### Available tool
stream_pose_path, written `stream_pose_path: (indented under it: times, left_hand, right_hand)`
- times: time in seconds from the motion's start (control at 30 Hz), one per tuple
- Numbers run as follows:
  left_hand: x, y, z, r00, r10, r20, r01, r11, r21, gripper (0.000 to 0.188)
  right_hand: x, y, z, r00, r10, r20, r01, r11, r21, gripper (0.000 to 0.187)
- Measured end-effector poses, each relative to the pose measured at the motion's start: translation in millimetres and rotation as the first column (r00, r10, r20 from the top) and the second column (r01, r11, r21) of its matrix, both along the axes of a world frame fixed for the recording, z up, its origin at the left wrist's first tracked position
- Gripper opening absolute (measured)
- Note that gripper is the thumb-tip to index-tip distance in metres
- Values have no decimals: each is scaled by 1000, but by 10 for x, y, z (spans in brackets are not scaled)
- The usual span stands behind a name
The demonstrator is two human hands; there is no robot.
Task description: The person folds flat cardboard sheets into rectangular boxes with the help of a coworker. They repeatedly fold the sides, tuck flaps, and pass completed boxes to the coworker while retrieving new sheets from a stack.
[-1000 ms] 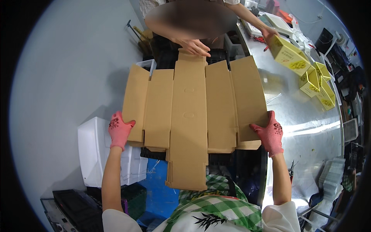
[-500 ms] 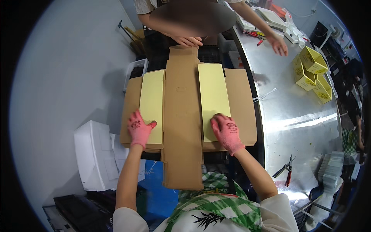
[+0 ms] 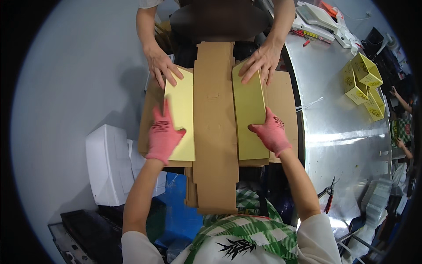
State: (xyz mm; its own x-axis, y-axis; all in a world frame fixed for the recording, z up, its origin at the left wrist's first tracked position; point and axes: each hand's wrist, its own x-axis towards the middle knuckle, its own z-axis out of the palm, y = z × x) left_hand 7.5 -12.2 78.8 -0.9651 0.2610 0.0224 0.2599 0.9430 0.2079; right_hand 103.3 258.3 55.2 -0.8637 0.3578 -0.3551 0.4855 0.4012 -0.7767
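Note:
A long brown cardboard sheet (image 3: 214, 145) with small die-cut tabs lies lengthwise before me, flanked by a left yellow panel (image 3: 182, 119) and a right yellow panel (image 3: 250, 119). My left hand (image 3: 165, 136), in a pink glove, rests at the left panel's outer edge, fingers spread and thumb over the yellow face. On the other side my right hand (image 3: 273, 134), also gloved in pink, bends round the right panel's outer edge, thumb on top; its lower fingers are hidden. Across from me, another person's bare hands touch the far ends of both panels.
More flat brown cardboard (image 3: 281, 97) lies underneath. To the right, a metal table (image 3: 325, 141) carries yellow boxes (image 3: 362, 79), red-and-black snips (image 3: 329, 196) and a white scale (image 3: 314, 22). White foam boxes (image 3: 105, 167) stand at left by the wall.
The other person's hands have come down onto the panels' far ends. My right hand has shifted outward to the panel's edge. The top sheet now sits offset from the cardboard below.

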Motion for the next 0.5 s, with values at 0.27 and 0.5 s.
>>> stream_pose_path:
  times: [0.27, 0.5]
  left_hand:
    - [112, 312, 253, 643, -615, 456, 641, 758, 118, 59]
    - [-93, -62, 532, 339, -789, 513, 780, 541, 315, 61]
  right_hand:
    - [51, -360, 3, 781, 138, -609, 10, 972, 233, 32]
    - [610, 232, 178, 490, 780, -390, -657, 624, 423, 26]
